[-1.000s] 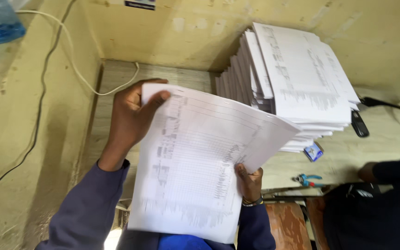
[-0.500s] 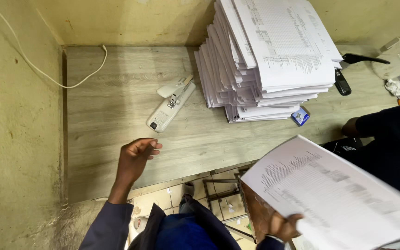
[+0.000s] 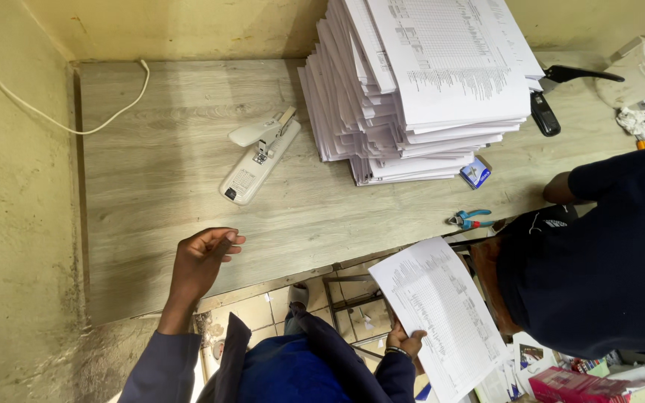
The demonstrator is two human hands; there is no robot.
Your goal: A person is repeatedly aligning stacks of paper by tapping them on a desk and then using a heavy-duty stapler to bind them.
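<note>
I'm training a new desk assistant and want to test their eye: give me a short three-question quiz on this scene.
1. True or false: the left hand grips the stapler.
2. What does the right hand hold?
A. pliers
B. printed sheets
C. a cable
3. Fill in: the small blue box lies beside the foot of the ____ .

Key:
1. False; it hovers empty over the desk.
2. B
3. paper stack

walls (image 3: 16, 224): yellowish (stained) | table (image 3: 151, 186): pale wood-grain | floor (image 3: 263, 310): tiled
</note>
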